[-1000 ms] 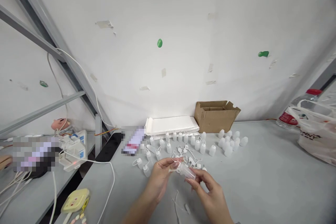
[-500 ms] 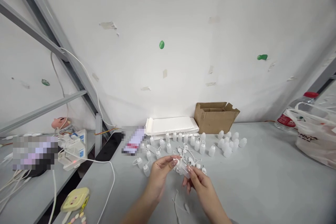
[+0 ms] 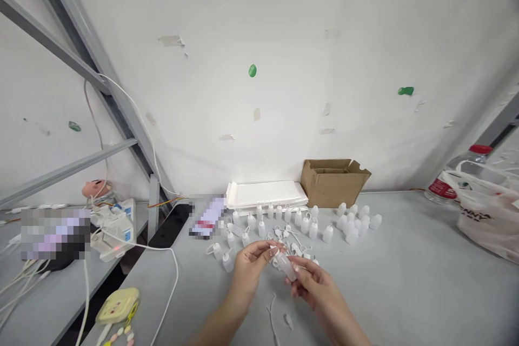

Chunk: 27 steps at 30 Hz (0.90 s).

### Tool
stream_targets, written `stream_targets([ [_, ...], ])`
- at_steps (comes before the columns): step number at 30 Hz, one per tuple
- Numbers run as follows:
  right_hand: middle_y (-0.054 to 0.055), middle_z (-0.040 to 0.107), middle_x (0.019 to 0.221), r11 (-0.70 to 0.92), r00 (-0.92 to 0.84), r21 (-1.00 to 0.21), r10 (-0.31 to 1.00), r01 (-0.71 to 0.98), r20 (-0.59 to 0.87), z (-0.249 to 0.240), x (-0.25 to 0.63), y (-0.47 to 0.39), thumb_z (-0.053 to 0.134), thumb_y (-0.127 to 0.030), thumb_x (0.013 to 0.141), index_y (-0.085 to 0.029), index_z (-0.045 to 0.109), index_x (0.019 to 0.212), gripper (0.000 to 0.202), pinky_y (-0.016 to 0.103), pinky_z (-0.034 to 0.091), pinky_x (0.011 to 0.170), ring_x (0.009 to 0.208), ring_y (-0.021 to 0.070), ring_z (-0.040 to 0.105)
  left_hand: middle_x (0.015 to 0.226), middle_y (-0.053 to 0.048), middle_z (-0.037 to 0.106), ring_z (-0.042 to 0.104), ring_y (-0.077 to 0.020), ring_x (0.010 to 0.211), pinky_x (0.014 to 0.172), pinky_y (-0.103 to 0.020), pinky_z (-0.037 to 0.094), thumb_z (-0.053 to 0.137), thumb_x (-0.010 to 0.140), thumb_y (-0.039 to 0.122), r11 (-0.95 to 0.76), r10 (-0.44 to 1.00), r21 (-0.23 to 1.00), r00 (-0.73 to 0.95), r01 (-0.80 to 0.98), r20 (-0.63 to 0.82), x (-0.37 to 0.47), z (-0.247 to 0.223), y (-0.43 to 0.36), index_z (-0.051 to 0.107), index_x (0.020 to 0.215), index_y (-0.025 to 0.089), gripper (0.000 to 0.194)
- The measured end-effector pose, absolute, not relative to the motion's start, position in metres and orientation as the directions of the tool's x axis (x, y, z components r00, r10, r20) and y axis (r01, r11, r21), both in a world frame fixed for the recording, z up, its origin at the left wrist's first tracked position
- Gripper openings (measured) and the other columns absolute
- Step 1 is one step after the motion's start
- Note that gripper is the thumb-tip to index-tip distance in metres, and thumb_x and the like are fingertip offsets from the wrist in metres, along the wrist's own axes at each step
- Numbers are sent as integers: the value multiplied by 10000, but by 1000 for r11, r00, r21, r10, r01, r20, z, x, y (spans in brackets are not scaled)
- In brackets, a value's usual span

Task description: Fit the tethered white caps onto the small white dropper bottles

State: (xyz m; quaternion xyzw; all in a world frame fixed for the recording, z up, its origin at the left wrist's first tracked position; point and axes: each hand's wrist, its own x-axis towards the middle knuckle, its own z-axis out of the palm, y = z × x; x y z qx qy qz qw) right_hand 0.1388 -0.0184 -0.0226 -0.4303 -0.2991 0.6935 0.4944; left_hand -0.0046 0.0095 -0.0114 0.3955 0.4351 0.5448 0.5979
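Note:
A small translucent plastic bottle [image 3: 285,266] is held tilted between both hands above the grey table. My left hand [image 3: 252,265] pinches its white cap end at the upper left. Around the lower part of its body, the fingers of my right hand [image 3: 311,280] are closed. Loose white caps with straps [image 3: 298,249] lie behind the hands, partly covered by them. Several capped bottles [image 3: 261,228] stand beyond these, and a group of translucent bottles without straps [image 3: 357,221] sits to the right. A thin white strip [image 3: 272,318] and a small white piece [image 3: 288,321] lie nearer me.
An open cardboard box [image 3: 334,189] and white flat packages [image 3: 267,194] stand against the wall. At the right are a plastic bag [image 3: 488,216] and a red-capped bottle [image 3: 444,186]. A white cable [image 3: 174,275], phone [image 3: 207,217], yellow case [image 3: 118,305] and power strip [image 3: 115,235] occupy the left.
My right hand has shifted slightly right and down along the bottle, so more of its body shows. My left hand stays at the cap end. The view has moved a little.

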Motion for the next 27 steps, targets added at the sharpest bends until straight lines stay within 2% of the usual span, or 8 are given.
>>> stream_targets([
  [5, 17, 635, 618, -213, -92, -912, 977, -349, -193, -25, 144, -19, 787, -399, 584, -137, 651, 703, 318, 230, 395, 579, 558, 113, 509, 851, -83, 741, 654, -275, 909, 883, -397, 460, 753, 592, 345, 86, 996, 956, 40, -281, -77, -4, -7, 8, 718, 719, 173, 218],
  [7, -2, 581, 571, -297, -201, -853, 952, -430, -230, -22, 145, -20, 774, -404, 608, -127, 634, 650, 313, 202, 364, 542, 518, 81, 447, 860, -84, 741, 640, -282, 952, 904, -397, 447, 756, 592, 333, 80, 996, 959, 66, -273, -65, -4, -6, 7, 725, 715, 174, 203],
  [10, -46, 445, 478, -502, -434, -677, 854, -538, -288, -18, 145, -22, 759, -423, 627, -110, 615, 618, 344, 177, 302, 481, 455, 47, 326, 853, -83, 742, 648, -277, 930, 879, -383, 461, 731, 630, 317, 63, 990, 960, 138, -272, -26, -5, -6, 5, 730, 726, 172, 174],
  [13, -62, 392, 438, -612, -532, -581, 780, -537, -330, -17, 142, -23, 723, -460, 662, -99, 620, 635, 376, 172, 280, 459, 423, 36, 285, 828, -74, 744, 671, -250, 830, 811, -348, 492, 703, 665, 289, 35, 987, 965, 159, -258, 6, -6, -5, 4, 734, 723, 172, 134],
  [16, -33, 467, 441, -525, -429, -688, 841, -501, -329, -20, 138, -22, 666, -528, 691, -95, 626, 675, 436, 189, 303, 459, 402, 43, 332, 795, -61, 745, 670, -236, 805, 780, -319, 501, 703, 655, 277, 17, 997, 967, 83, -253, 4, -5, -4, 4, 736, 709, 177, 118],
  [19, -10, 562, 532, -313, -236, -840, 945, -443, -228, -28, 135, -20, 723, -514, 627, -122, 617, 824, 451, 216, 360, 501, 465, 88, 467, 790, -57, 746, 666, -235, 818, 788, -314, 498, 715, 636, 291, 12, 1000, 964, -9, -264, -15, -5, -5, 6, 734, 699, 179, 130],
  [21, -29, 555, 552, -206, -150, -897, 976, -390, -159, -31, 133, -19, 761, -492, 583, -151, 593, 872, 478, 234, 387, 510, 501, 115, 508, 789, -58, 746, 665, -237, 824, 793, -317, 497, 724, 625, 304, 21, 999, 961, -34, -274, -32, -5, -6, 6, 731, 693, 178, 143],
  [27, -48, 501, 469, -132, -83, -956, 990, -263, -114, -33, 129, -22, 688, -605, 594, -155, 561, 729, 487, 218, 351, 447, 418, 85, 439, 830, -79, 743, 658, -244, 862, 833, -332, 479, 732, 626, 327, 42, 998, 963, -34, -267, -53, -4, -7, 3, 733, 721, 169, 184],
])
